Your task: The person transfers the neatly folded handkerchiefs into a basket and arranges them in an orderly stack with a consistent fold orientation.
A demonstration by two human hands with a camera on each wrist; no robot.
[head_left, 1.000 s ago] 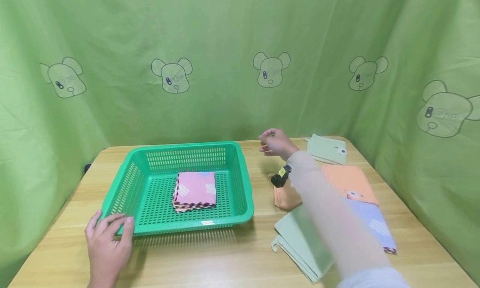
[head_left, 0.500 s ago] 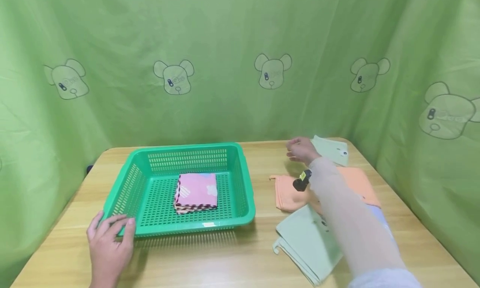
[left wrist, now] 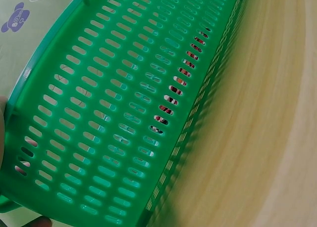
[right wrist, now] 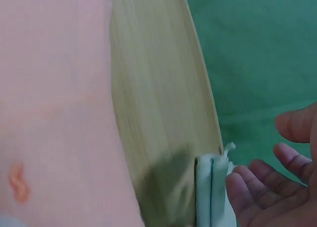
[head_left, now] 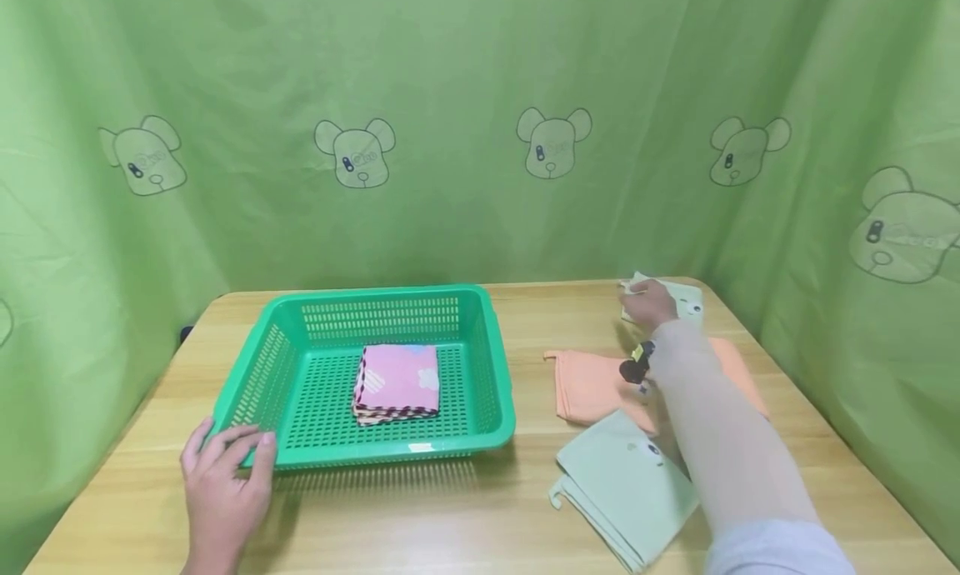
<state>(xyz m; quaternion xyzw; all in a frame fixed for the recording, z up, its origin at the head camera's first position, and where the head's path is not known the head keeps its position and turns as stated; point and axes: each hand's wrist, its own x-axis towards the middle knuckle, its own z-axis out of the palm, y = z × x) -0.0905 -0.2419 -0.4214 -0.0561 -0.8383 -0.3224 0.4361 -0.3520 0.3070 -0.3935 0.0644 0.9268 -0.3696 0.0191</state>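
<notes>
My left hand (head_left: 225,483) grips the near left corner of a green plastic basket (head_left: 501,383), fingers over the rim. A folded pink towel (head_left: 397,373) with a checked edge lies inside the basket. At the back right corner of the table, my right hand (head_left: 649,303) is at a folded pale green towel (head_left: 691,295) with a printed animal face. In the right wrist view the fingers are spread, fingertips right beside the towel's folded edge (right wrist: 210,187). The right hand covers part of that towel in the head view.
Folded orange towels (head_left: 588,382) lie to the right of the basket, partly hidden by the right forearm. Nearer stands another folded pale green towel (head_left: 626,483) with a hanging loop. A green curtain (head_left: 450,217) with bear prints surrounds the wooden table (head_left: 420,533).
My right hand has moved right from beside the basket's far side to the back pale green towel. The left hand stays at the basket corner. The forearm now covers the blue towel.
</notes>
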